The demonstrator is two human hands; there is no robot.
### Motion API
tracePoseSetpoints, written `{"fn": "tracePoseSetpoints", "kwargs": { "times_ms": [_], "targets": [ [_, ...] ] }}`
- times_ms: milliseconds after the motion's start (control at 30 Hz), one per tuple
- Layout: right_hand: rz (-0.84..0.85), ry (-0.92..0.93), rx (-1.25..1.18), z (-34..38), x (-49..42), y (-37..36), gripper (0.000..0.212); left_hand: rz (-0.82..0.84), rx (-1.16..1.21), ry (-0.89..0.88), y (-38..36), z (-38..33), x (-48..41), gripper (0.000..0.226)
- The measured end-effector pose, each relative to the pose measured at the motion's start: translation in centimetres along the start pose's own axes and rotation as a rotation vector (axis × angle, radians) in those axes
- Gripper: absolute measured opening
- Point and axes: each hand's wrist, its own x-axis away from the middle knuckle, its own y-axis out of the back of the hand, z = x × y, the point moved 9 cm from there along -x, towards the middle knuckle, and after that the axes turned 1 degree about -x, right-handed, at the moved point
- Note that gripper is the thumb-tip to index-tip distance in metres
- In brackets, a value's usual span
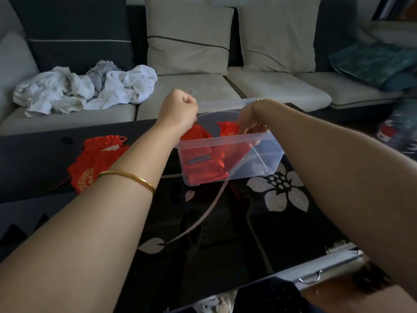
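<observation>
A clear plastic box (266,163) stands on the black glass table (225,233) in front of me. Red fabric pouches (203,163) fill its left half. My left hand (178,111) is a fist above the box's left rim and holds the top of a red pouch (194,132) that hangs below it. My right hand (248,120) reaches down into the box, its fingers pinching another red pouch (226,129). Its fingertips are partly hidden behind the box wall.
A pile of red pouches with gold print (94,163) lies on the table to the left. Behind is a sofa with white clothes (81,89), beige cushions (187,39) and a teal bag (374,64). A silver flower pattern (282,188) marks the glass.
</observation>
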Motion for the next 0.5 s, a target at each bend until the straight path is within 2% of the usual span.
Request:
{"fn": "tracePoseSetpoints", "kwargs": {
  "times_ms": [100,167,200,267,333,400,500],
  "targets": [
    [-0.11,-0.035,0.195,-0.1,0.5,0.2,0.021,-0.102,0.017,0.014,1.5,1.1,-0.8,0.019],
    [-0.173,-0.036,0.199,0.0,1.3,1.0,0.021,-0.208,0.013,0.029,3.0,1.7,-0.7,0.021],
    [-0.174,-0.038,0.147,-0.1,1.7,1.2,0.023,-0.267,0.006,0.033,4.0,2.0,-0.3,0.024],
    [-0.202,0.01,-0.125,0.1,2.3,2.0,0.025,-0.372,0.005,0.03,5.8,2.2,0.9,0.028],
    [-0.341,0.105,-0.391,1.1,4.3,4.2,0.023,-0.454,-0.001,0.04,7.4,2.9,2.7,0.028],
    [-0.4,0.191,-0.478,3.5,7.0,4.7,0.02,-0.501,-0.017,0.078,8.3,4.7,4.4,0.025],
    [-0.427,0.43,-0.641,9.3,12.4,2.7,0.016,-0.522,-0.111,0.228,9.9,9.6,7.5,0.027]
  ]
}}
